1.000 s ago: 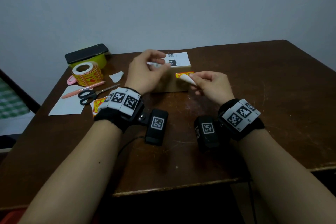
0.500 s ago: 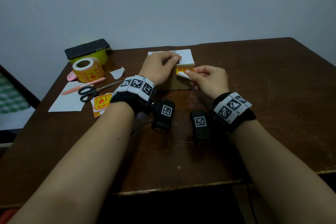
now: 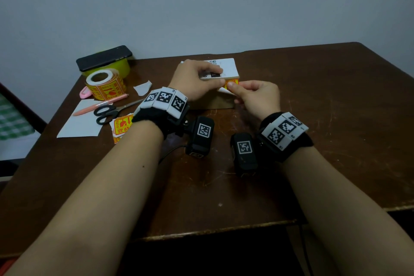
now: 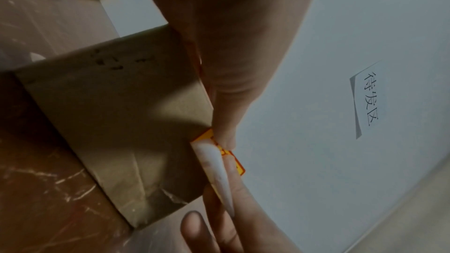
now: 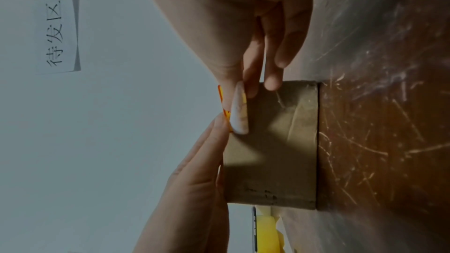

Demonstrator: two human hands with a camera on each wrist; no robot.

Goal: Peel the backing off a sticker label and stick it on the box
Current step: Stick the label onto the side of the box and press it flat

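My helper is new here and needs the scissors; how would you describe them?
Left side of the brown table, on the white paper sheet. The scissors lie beside a pink pen, in front of the sticker roll; only they have black loop handles.

A plain pale wall (image 3: 201, 6) stands behind a dark brown wooden table (image 3: 336, 119) with a scratched top. A white paper note (image 4: 369, 99) with black characters hangs on the wall. Green checked cloth (image 3: 11, 119) shows far left.

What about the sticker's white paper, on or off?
Partly peeled: the white paper curls away from the orange sticker at the box's top edge, held by the right hand; one end seems attached.
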